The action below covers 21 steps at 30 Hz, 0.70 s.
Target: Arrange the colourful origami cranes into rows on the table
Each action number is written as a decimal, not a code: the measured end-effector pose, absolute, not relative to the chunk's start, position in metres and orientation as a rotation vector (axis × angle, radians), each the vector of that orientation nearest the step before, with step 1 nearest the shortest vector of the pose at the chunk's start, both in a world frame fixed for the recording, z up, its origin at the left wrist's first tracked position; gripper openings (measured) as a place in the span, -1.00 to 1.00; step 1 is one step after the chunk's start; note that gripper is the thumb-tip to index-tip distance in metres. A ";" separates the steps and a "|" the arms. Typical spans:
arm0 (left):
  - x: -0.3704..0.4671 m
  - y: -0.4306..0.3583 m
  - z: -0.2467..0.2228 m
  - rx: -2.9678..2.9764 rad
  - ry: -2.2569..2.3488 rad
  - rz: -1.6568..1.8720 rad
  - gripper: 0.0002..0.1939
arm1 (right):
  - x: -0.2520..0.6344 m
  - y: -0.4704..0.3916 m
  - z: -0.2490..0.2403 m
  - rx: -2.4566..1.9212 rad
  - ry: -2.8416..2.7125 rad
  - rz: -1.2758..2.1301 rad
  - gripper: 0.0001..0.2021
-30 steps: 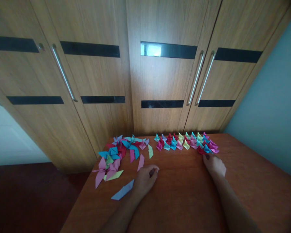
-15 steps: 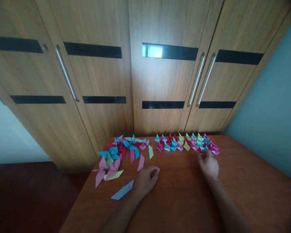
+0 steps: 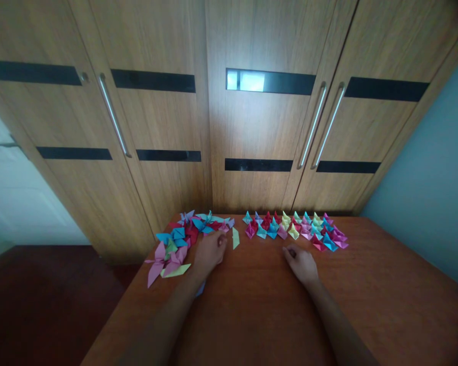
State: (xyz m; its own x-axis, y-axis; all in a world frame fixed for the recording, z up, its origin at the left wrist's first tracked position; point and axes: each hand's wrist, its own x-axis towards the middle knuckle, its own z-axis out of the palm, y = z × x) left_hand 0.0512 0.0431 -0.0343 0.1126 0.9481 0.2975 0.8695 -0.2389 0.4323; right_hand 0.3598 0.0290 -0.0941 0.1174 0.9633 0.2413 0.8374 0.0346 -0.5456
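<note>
A: What's the left hand (image 3: 210, 250) gripping?
B: Its fingers curl down at the edge of the folded-paper heap (image 3: 176, 251); whether they pinch any paper, I can't tell.

A: And the right hand (image 3: 301, 263)?
B: Curled too, near the tabletop, with nothing visible in it. I can't tell if it's closed on something.

A: What's just beside them?
B: A pale yellow-green strip (image 3: 235, 238) lies right of the left hand, and a blue strip (image 3: 200, 288) shows partly behind that forearm. Beyond the right hand, small pointed paper pieces (image 3: 273, 229) sit in rows.

A: Farther out?
B: The reddish-brown table (image 3: 259, 305) runs back towards a wooden wardrobe (image 3: 252, 127) with long metal handles (image 3: 114, 117). A white door (image 3: 15, 203) stands on the left, a bluish wall (image 3: 423, 193) on the right.
</note>
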 end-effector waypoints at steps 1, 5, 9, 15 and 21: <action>0.050 0.050 -0.032 2.254 1.903 0.714 -0.78 | 0.360 0.029 -0.095 -1.809 -1.736 0.291 -0.72; 0.052 0.073 -0.032 2.272 2.017 0.576 -0.72 | 0.360 0.028 -0.097 -1.752 -1.713 0.303 -0.70; 0.058 0.083 -0.037 2.308 2.045 0.491 -0.73 | 0.360 0.027 -0.096 -1.733 -1.731 0.296 -0.70; 0.063 0.088 -0.040 2.348 2.065 0.405 -0.75 | 0.360 0.028 -0.097 -1.701 -1.746 0.261 -0.69; 0.061 0.077 -0.030 2.372 2.082 0.423 -0.74 | 0.359 0.028 -0.096 -1.710 -1.746 0.272 -0.71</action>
